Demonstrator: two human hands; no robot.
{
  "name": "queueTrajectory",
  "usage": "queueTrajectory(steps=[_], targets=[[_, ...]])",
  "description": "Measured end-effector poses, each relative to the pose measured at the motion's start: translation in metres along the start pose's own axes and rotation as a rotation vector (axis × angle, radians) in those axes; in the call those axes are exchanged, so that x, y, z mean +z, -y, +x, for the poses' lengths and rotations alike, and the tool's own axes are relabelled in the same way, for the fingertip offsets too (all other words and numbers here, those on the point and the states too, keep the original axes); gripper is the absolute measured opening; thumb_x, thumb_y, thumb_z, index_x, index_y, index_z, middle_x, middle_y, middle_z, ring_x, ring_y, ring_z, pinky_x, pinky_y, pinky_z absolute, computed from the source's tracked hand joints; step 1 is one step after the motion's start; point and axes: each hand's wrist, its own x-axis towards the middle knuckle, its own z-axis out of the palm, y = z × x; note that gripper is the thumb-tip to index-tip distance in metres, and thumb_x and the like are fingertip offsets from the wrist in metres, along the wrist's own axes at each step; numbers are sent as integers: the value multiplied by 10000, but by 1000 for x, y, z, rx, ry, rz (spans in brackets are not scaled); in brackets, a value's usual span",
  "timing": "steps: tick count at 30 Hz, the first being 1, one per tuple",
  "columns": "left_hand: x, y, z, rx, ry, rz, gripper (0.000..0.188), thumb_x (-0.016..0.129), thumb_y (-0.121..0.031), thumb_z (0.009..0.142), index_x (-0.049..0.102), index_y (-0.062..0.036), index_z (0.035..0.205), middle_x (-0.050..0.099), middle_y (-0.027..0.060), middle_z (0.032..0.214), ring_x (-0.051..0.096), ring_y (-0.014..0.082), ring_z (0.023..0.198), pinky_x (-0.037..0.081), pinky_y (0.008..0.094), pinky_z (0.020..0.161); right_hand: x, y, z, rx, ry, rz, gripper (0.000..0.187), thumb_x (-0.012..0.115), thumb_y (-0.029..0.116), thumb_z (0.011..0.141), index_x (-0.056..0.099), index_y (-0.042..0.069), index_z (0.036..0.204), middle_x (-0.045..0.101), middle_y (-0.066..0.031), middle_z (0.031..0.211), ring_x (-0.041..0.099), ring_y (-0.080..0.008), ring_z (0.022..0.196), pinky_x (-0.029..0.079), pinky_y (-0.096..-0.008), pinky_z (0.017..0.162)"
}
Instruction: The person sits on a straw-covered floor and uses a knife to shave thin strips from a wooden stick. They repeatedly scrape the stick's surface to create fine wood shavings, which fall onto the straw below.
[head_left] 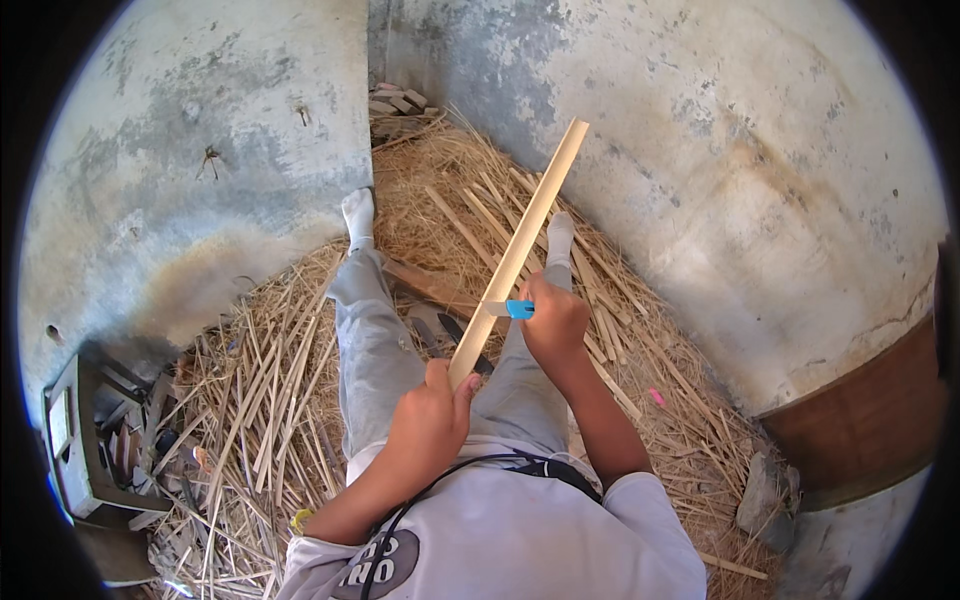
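A long, pale bamboo strip (529, 228) slants up and away from my lap, its far end raised between my feet. My left hand (430, 418) is closed around its near end. In my right hand (556, 320) is a knife (521, 309) with a blue handle, gripped in a fist. Its short blade lies across the strip, a little beyond my left hand, and appears to touch it. My fingers hide most of the knife handle.
Bamboo strips (270, 375) and shavings (430, 170) litter the floor around my outstretched legs. Dark, flat blade-like pieces (466, 342) lie between my thighs. A wooden frame (75, 440) stands at left, a stone (765, 500) at right. Worn walls (720, 180) close in on both sides.
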Motion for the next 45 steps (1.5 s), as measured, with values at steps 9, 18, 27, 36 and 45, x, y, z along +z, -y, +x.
queueTrajectory(steps=[9, 18, 27, 36, 45], targets=[[-12, -15, 8, -56, -24, -90, 285, 602, -211, 1011, 482, 47, 1013, 606, 293, 643, 626, 494, 586, 478, 529, 489, 8, -9, 39, -224, -299, -64, 304, 640, -39, 863, 497, 102, 635, 473, -45, 494, 515, -234, 417, 363, -358, 414], [-15, -15, 21, 33, -146, -13, 261, 616, -200, 1004, 482, 24, 1013, 592, 269, 615, 621, 480, 565, 471, 524, 466, 33, -5, 68, -192, -435, -62, 296, 622, -53, 861, 465, 55, 636, 457, -80, 520, 502, -250, 425, 364, -366, 422], [-20, -23, 19, -1, -97, 7, 282, 623, -214, 998, 456, 13, 978, 580, 251, 586, 609, 474, 534, 467, 527, 449, 55, -16, 115, -42, -657, 162, 284, 572, -40, 939, 479, 62, 691, 495, -36, 522, 497, -145, 415, 354, -320, 392], [-7, -20, 10, 77, 39, -38, 296, 633, -220, 990, 444, 2, 942, 569, 237, 558, 595, 454, 485, 462, 525, 431, 10, -138, 203, 502, -645, 173, 267, 691, 249, 910, 575, 56, 766, 672, -125, 653, 656, -332, 588, 494, -441, 553], [0, 4, 10, -15, 187, -226, 239, 618, -204, 1008, 478, -14, 971, 611, 184, 620, 629, 332, 502, 492, 413, 471, -32, -228, 208, 692, -713, 39, 273, 628, 245, 900, 599, -11, 808, 667, -197, 734, 658, -344, 673, 509, -435, 641]])
